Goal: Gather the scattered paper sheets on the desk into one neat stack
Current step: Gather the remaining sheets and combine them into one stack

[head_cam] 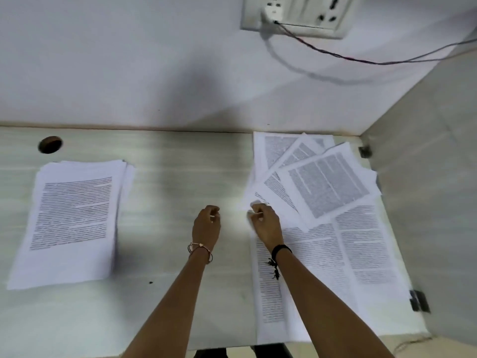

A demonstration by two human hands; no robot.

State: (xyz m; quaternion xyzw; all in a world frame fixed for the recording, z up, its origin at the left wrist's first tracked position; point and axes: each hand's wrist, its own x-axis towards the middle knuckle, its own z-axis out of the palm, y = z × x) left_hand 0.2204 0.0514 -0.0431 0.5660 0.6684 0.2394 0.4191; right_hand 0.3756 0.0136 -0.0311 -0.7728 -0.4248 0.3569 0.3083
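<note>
Right hand [265, 222] pinches the corner of a loose sheet [254, 200] in the fanned pile [322, 182]; left hand [207, 223] curled, holding nothing. I'd slide, not lift, toward the stack [72, 218], far left on the tabletop [180, 177].

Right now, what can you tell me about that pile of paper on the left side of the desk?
The stack of paper lies flat on the pale desk, left of both hands and apart from them. It is many white sheets, the top one printed with one block of dark text lines, too blurred to read. The edges are roughly squared, though several sheets fan out slightly at the upper right corner. A round cable hole sits just beyond it. Nothing rests on it.
</note>
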